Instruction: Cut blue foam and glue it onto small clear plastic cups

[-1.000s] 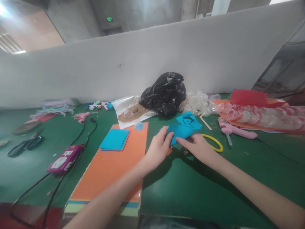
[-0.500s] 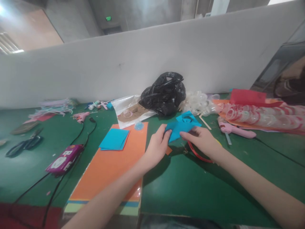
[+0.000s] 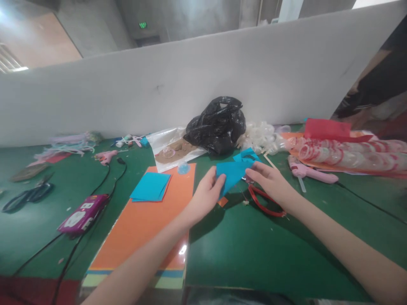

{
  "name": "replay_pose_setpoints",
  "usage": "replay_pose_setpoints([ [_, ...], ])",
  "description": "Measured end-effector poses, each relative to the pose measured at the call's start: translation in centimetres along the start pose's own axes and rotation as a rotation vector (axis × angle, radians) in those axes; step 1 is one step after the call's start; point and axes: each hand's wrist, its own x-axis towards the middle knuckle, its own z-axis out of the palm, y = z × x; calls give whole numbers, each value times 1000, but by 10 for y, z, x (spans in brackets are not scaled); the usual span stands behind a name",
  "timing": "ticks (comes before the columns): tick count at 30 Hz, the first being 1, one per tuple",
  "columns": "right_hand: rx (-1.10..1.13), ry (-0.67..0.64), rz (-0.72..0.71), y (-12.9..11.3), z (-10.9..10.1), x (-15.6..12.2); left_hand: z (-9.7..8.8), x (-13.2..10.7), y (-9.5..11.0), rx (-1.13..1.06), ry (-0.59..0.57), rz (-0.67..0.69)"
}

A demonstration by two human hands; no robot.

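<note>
A piece of blue paper [image 3: 231, 174] is held up between my hands. My left hand [image 3: 208, 191] grips its left edge, thumb in front and fingers behind. The fingertips of my right hand [image 3: 270, 182] pinch its right edge. Just behind it lies another blue paper piece [image 3: 246, 155] with a cut-out, partly hidden. Red-handled scissors [image 3: 267, 206] rest on the green table below my right hand, their blades hard to make out. To the left, a small stack of blue paper squares [image 3: 151, 187] sits on orange sheets [image 3: 149, 237], beside a small clear bluish plastic piece [image 3: 183, 168].
A black plastic bag [image 3: 218, 127] stands against the white partition [image 3: 127, 93]. Pink glue guns [image 3: 313, 173] lie on both sides. Rows of clear plastic cups [image 3: 349, 154] are at right. A purple box with cords [image 3: 83, 214] and dark scissors [image 3: 28, 197] lie left. A person [image 3: 378, 80] is behind the partition.
The blue paper has turned slightly between my hands. My right hand has shifted up a little, showing more of the red scissor handle. More of the person at right is visible.
</note>
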Motion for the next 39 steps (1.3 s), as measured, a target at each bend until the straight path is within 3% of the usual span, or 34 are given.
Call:
replay_pose_setpoints([
  [5, 71, 27, 68, 2, -2, 1, 9, -10, 5, -17, -142, -26],
  [20, -107, -27, 43, -3, -1, -5, 7, -5, 14, -35, -66, -83],
  [39, -14, -36, 80, -2, 1, -4, 5, -6, 16, 62, -38, -51],
])
